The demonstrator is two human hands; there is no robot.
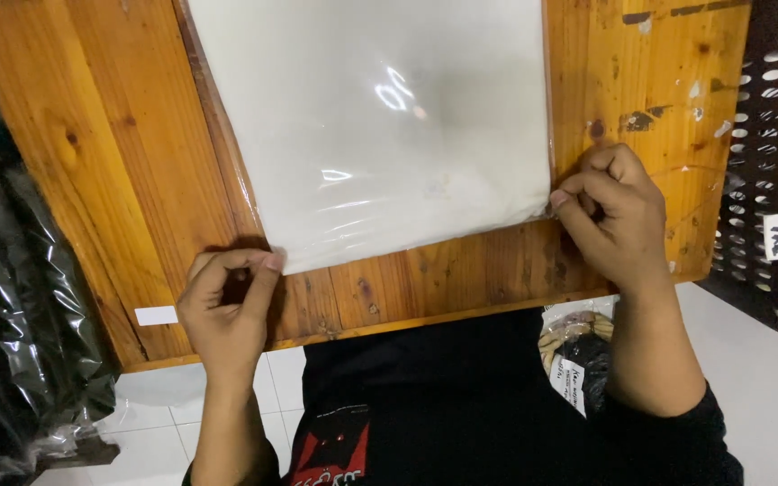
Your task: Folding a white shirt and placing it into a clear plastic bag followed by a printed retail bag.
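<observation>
A flat white folded item in a clear plastic sleeve point(380, 117) lies on a wooden table point(128, 162). My left hand point(227, 306) pinches the sleeve's near left corner between thumb and forefinger. My right hand point(610, 216) pinches the sleeve's near right corner, fingers curled tight against the plastic edge. Both hands press the near edge of the packet against the wood.
A pile of dark items in shiny plastic bags point(11, 297) sits at the left. A black perforated panel point(763, 135) with a small white tag stands at the right. A small bagged item point(578, 355) lies on the white tiled floor point(767, 387) below the table.
</observation>
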